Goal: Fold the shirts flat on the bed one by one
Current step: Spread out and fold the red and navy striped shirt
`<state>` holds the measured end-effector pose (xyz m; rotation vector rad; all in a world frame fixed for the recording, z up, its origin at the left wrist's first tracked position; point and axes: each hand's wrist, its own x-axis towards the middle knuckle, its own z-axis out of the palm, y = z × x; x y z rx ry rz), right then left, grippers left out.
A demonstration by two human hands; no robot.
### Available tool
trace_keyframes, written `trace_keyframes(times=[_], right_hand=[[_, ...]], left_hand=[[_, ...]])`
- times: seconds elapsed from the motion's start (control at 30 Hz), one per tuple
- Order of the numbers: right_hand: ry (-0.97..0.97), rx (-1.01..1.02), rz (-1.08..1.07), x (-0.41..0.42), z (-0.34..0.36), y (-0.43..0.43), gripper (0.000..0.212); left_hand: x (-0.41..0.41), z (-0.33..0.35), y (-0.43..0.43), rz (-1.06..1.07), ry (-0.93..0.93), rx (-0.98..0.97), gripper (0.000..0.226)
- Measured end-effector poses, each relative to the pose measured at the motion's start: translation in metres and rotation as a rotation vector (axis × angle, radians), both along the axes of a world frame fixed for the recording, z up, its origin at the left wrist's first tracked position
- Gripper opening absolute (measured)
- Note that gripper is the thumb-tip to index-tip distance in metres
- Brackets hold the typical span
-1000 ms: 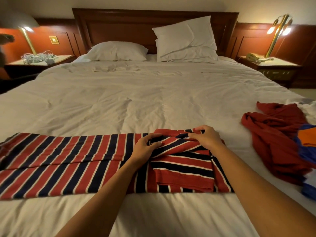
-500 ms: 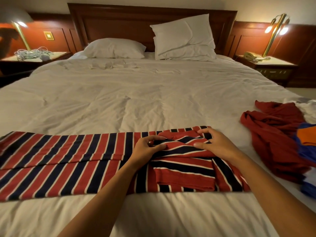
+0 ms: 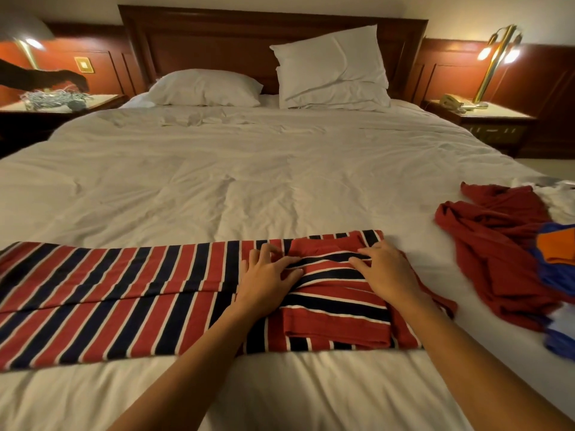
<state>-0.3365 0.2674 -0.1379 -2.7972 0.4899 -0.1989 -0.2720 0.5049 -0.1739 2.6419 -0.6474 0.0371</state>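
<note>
A red, navy and white striped shirt [image 3: 109,293] lies as a long band across the near part of the white bed [image 3: 249,181], its sleeves folded over the body at the right end. My left hand [image 3: 264,278] rests flat with spread fingers on the shirt beside the folded sleeve. My right hand [image 3: 385,272] lies flat on the folded sleeve, fingers pointing left. A crumpled dark red shirt [image 3: 497,244] lies at the right, next to a blue and orange garment [image 3: 557,259].
Two white pillows [image 3: 329,66] lean at the wooden headboard. A nightstand with a phone and brass lamp [image 3: 494,63] stands at the right. At the left nightstand, another person's dark-sleeved arm [image 3: 46,77] reaches over a pile of cables [image 3: 53,98].
My hands went from pinching the sleeve fabric to lying flat on it. The folded sleeve now lies flatter. A dark-sleeved arm has come in over the left nightstand.
</note>
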Motion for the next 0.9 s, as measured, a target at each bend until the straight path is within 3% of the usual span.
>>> trace_keyframes(times=[0.1,0.23,0.4,0.53,0.7,0.8,0.9], right_hand=[[0.011,-0.248,0.021,0.002,0.012,0.009,0.052],[0.039,-0.164,0.354,0.006,0.015,0.057,0.058],[0.188,-0.018,0.524,0.009,-0.005,0.167,0.073],[0.231,-0.083,0.44,0.008,-0.026,0.226,0.079],[0.191,-0.076,0.402,0.009,-0.034,0.235,0.09],[0.177,-0.1,0.399,0.009,-0.035,0.238,0.091],[0.138,-0.108,0.414,0.007,-0.036,0.24,0.085]], left_hand=[[0.003,0.003,0.018,-0.043,0.095,0.11,0.063],[0.005,0.014,0.091,-0.02,0.097,0.205,0.082],[0.008,0.022,0.254,0.112,0.158,0.435,0.07],[0.01,0.025,0.36,0.299,0.129,0.619,0.057],[0.019,0.041,0.406,0.613,0.157,0.519,0.067],[0.026,0.045,0.414,0.611,0.104,0.501,0.075],[0.032,0.048,0.415,0.549,0.094,0.361,0.073]])
